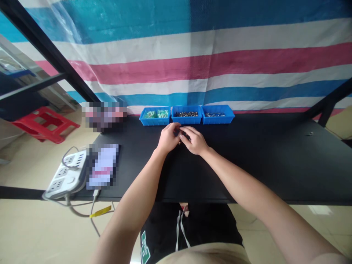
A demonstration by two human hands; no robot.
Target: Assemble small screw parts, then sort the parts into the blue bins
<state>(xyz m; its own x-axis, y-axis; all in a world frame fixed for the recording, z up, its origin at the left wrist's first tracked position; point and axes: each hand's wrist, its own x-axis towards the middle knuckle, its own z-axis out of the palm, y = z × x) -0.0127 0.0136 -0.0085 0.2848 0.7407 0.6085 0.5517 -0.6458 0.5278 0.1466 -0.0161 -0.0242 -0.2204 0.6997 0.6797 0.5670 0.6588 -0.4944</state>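
Note:
My left hand (168,138) and my right hand (195,140) meet over the black table (220,165), just in front of the blue bins. The fingers of both are bent and close together around small shiny metal pieces (180,142), too small to make out. Behind them, the middle blue bin (187,120) holds many small brownish metal parts. The left blue bin (155,122) contains small green and clear packets, and in the right blue bin (218,120) lie thin silvery pieces.
A white power strip (67,174) with cables and a pixelated flat object (104,167) are at the table's left end. A tiny metal piece (310,134) lies far right. Behind hangs a striped sheet (154,73); a red stool (46,124) stands left on the floor.

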